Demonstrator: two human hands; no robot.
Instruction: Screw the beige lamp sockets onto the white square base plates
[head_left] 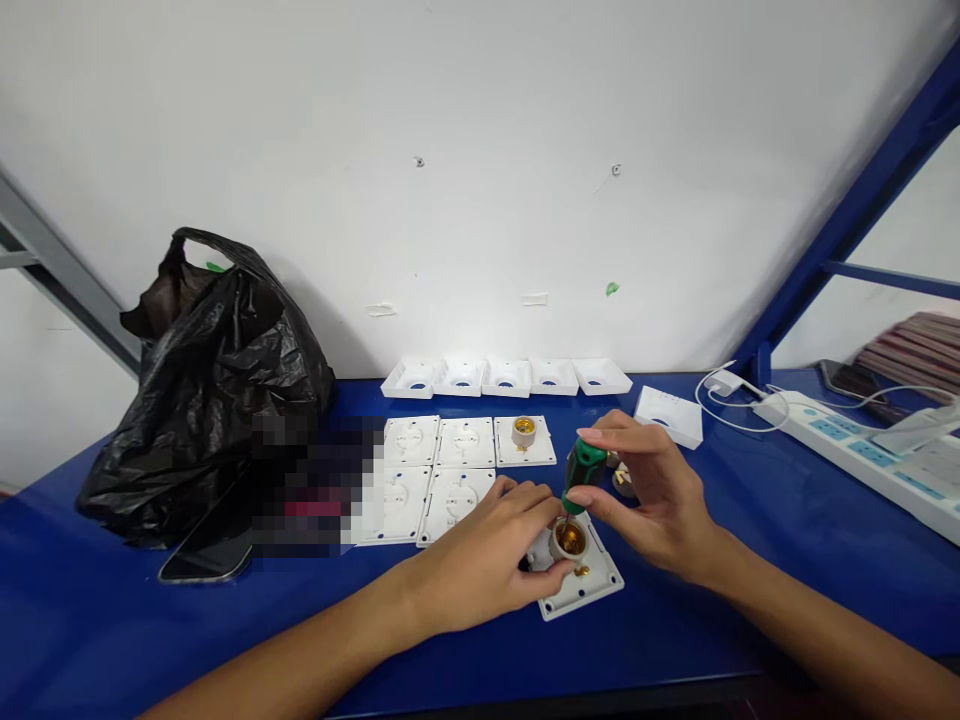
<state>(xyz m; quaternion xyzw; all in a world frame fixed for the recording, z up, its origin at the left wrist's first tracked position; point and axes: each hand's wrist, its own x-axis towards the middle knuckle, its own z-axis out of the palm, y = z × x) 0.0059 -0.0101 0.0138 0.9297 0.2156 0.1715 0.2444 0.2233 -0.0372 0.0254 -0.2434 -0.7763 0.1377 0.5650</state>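
Note:
My right hand (651, 490) grips a green and black screwdriver (585, 470) between thumb and fingers. The driver leans slightly, its tip down inside a round lamp socket (570, 541) with a brass-coloured lining. That socket sits on a white square base plate (570, 597), turned at an angle near the front of the table. My left hand (499, 545) closes its thumb and fingers around the socket's left side, over part of the plate. Small brass pieces lie by the socket. Another socket (523, 432) stands on a white plate (541, 455) farther back.
Several bare white plates (465, 443) lie left of my hands. White covers (506, 378) line the wall, with another cover (670, 416) at right. A black plastic bag (217, 400) and a phone (210, 545) are at left. A power strip (855, 440) with white cables lies at right.

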